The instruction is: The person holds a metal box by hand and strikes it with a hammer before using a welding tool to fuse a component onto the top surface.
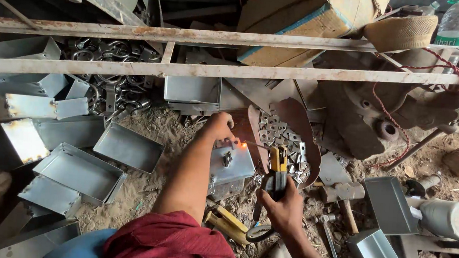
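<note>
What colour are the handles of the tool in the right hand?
Yellow and black, on the electrode holder gripped by the right hand; head view shows it.

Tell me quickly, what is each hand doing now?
Left hand: resting on the small metal box, steadying it.
Right hand: closed around the yellow electrode holder.

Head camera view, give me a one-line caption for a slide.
Left hand steadies a small metal box while right hand holds a yellow electrode holder, glowing at the box's edge.

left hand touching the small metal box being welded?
Touching. The head view shows the left hand pressed on the top edge of the small metal box, fingers meeting the sheet beside the glowing weld spot.
</note>
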